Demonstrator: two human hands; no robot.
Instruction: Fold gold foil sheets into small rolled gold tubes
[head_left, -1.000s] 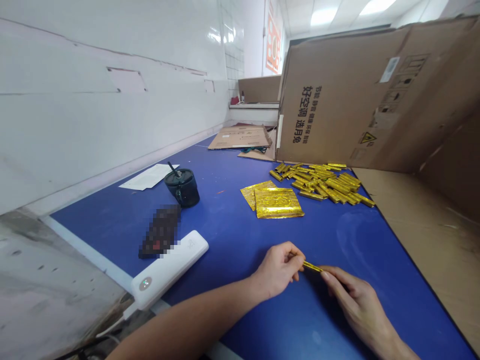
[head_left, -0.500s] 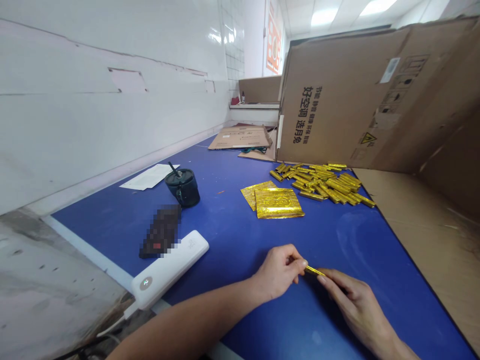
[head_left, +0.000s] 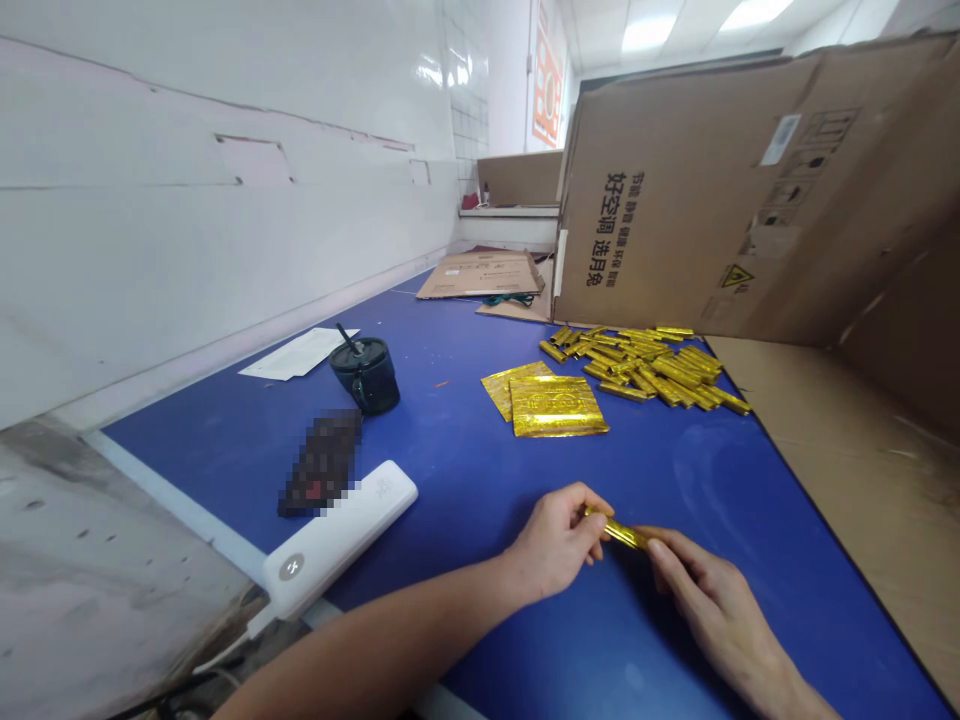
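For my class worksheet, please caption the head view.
Left hand and right hand hold a slim gold piece over a blue table.

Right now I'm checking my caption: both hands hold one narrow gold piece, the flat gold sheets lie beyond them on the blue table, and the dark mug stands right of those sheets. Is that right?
No: the head view shows the dark mug left of the flat gold sheets, not right. The rest holds: left hand and right hand hold the narrow gold piece.
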